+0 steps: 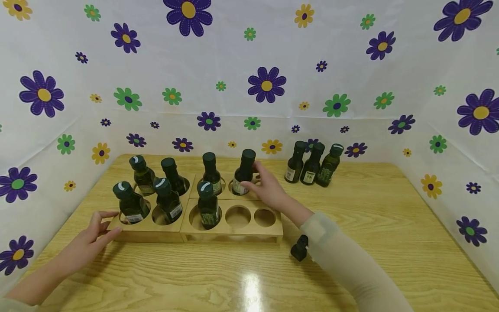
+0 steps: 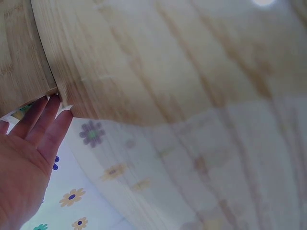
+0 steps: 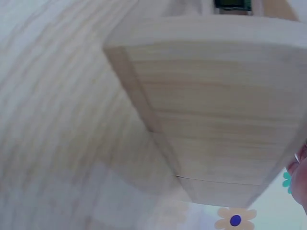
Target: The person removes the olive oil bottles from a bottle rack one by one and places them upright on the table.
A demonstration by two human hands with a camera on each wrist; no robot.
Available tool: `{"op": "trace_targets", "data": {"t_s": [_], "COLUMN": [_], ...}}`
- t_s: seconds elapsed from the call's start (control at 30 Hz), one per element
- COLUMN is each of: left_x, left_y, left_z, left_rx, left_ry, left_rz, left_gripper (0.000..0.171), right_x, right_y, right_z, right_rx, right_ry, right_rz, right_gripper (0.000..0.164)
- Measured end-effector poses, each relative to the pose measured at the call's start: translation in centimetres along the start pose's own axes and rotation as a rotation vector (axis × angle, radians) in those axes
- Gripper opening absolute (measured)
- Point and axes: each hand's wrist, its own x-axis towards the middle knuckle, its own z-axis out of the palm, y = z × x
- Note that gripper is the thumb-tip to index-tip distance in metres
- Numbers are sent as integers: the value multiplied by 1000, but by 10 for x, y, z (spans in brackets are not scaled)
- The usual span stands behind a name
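Note:
My right hand pinches a dark green bottle between thumb and fingers. This bottle stands in a back-row hole of the right wooden rack. Only a bit of the hand shows at the right edge of the right wrist view, beside the rack's end panel. My left hand touches the front left corner of the left wooden rack, its fingers fairly straight in the left wrist view. Several dark bottles with green caps stand in the left rack. Two more bottles, one behind and one in front, stand in the right rack.
Three dark bottles stand close together at the back right of the wooden table. A small black object lies near the right sleeve, partly hidden by it. Flower-patterned white cloth hangs behind and at both sides.

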Motion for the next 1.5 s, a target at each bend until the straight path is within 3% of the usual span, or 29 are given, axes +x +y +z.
{"op": "trace_targets", "data": {"t_s": [0.37, 0.6, 1.07, 1.3, 1.5], "left_x": [1, 0, -1, -1, 0], "left_y": [0, 1, 0, 2, 2], "left_z": [-1, -2, -1, 0, 1], "left_rx": [8, 9, -3, -3, -7], "left_ry": [-4, -5, -23, -20, -16], "left_rz": [-6, -8, -31, -27, -24], "left_gripper": [44, 45, 47, 46, 46], "right_x": [-1, -11, -42, -64, -84], "right_y": [-14, -16, 2, 15, 24], "right_z": [-26, -49, -101, -121, -138], "right_rx": [64, 57, 41, 52, -23], "right_ry": [78, 177, 298, 316, 320], "right_rz": [-23, -38, -3, 4, 29], "right_gripper": [51, 52, 40, 43, 45]}}
